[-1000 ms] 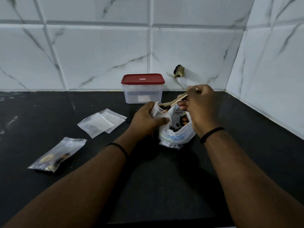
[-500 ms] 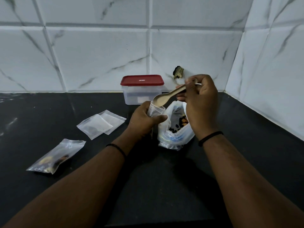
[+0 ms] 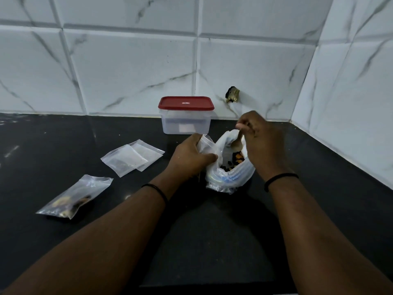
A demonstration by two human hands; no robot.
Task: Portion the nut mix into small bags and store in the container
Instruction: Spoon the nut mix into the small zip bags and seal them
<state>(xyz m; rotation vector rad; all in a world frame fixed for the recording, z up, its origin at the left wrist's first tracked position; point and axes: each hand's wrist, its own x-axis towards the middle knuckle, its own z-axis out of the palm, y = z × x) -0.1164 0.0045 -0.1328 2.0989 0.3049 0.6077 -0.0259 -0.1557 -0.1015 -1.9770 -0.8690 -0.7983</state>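
Note:
A white plastic bag of nut mix stands open on the black counter. My right hand grips a wooden spoon, whose bowl points down into that bag. Just left of it, my left hand holds a small clear bag upright by its mouth. A filled small bag lies flat at the left. Two empty small bags lie overlapping behind it. The clear container with a red lid stands closed against the wall.
White marble-look tiles form the back wall and the right wall, meeting in a corner at the right. A small dark fitting sticks out of the back wall right of the container.
My right hand has lowered the spoon from above the small bag's mouth, turning its bowl down into the nut mix bag. My left hand keeps its hold on the small bag.

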